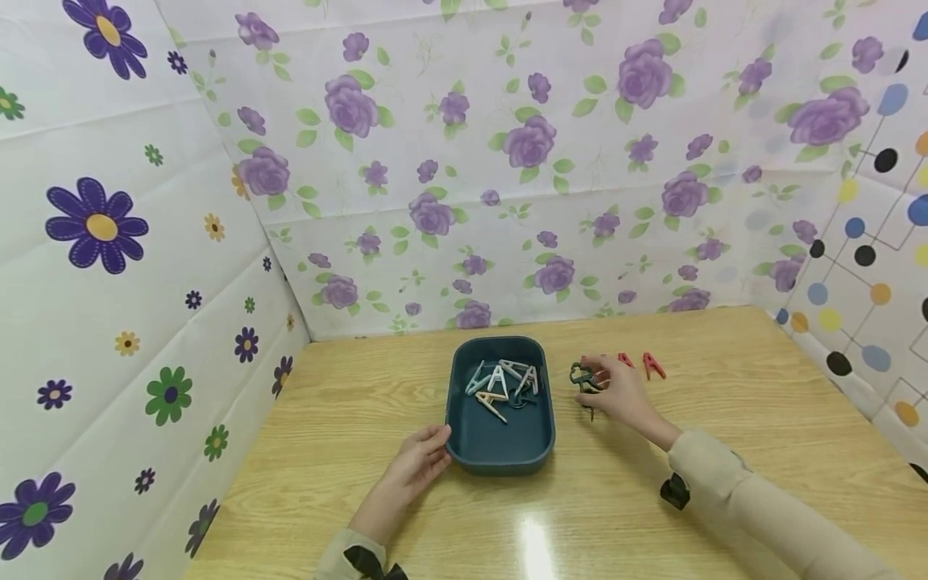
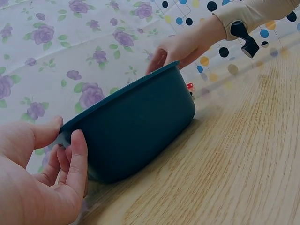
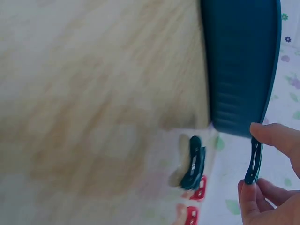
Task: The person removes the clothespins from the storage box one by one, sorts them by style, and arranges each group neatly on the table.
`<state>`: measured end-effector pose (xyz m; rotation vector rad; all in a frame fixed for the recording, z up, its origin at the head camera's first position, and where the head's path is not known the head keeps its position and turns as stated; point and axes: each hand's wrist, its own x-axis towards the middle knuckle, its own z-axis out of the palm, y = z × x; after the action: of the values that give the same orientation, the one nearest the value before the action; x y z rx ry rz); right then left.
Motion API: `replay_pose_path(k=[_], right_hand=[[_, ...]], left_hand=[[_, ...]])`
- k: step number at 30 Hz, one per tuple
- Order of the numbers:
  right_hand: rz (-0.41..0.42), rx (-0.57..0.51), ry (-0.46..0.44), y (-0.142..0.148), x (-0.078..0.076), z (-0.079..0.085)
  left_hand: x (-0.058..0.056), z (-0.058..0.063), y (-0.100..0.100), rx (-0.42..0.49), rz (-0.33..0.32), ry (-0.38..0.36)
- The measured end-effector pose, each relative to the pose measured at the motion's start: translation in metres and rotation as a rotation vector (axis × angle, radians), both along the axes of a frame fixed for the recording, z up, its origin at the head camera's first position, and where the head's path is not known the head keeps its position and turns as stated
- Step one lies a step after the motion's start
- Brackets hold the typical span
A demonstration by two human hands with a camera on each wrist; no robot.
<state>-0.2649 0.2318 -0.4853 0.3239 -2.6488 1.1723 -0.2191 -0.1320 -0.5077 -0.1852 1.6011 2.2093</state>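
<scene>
A dark teal plastic bin (image 1: 500,463) stands on the table. My left hand (image 1: 420,461) holds its near left rim, thumb on top and fingers against the side. My right hand (image 1: 616,391), right of the bin, pinches a dark green clip (image 3: 254,161) between thumb and fingers. Another dark green clip (image 3: 193,164) lies on the table below that hand. Inside the bin are several clothespins: white ones (image 1: 497,379), a light blue one (image 1: 476,379) and a yellow one (image 1: 493,404), along with a dark green clip (image 1: 520,396).
Red clothespins lie beyond the right hand, one (image 1: 653,366) farthest right and another (image 1: 625,359) beside it. The wood-grain table (image 1: 362,387) meets a flowered cloth wall (image 1: 435,161) at the back. Patterned cloths also hang at the left and right sides.
</scene>
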Motion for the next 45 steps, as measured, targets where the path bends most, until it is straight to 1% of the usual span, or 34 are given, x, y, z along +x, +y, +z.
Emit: replay_pose_path(k=[6,10,15,21,24,32,38,45], right_hand=[[-0.05,0.04,-0.051,0.014,0.002,-0.011],[-0.085,0.034,-0.092,0.022,0.006,-0.013],[-0.107,0.045,-0.107,0.034,0.01,-0.014],[-0.138,0.091,-0.18,0.044,0.012,-0.013],[-0.149,0.107,-0.199,0.047,0.013,-0.012],[-0.151,0.147,-0.22,0.053,0.017,-0.012],[-0.145,0.174,-0.228,0.054,0.016,-0.015],[-0.146,0.161,-0.245,0.055,0.014,-0.017]], left_hand=[[0.001,0.0,-0.001,0.01,-0.006,-0.005],[0.0,0.0,-0.001,0.012,-0.012,-0.002],[0.0,0.0,0.0,0.009,-0.009,-0.003],[0.0,0.0,0.0,0.003,-0.009,-0.003],[0.0,0.0,0.0,0.0,-0.015,-0.001],[0.0,-0.001,-0.001,0.008,-0.013,-0.005],[0.0,-0.002,-0.001,0.008,-0.013,-0.011],[-0.001,-0.002,-0.001,0.006,-0.009,-0.01]])
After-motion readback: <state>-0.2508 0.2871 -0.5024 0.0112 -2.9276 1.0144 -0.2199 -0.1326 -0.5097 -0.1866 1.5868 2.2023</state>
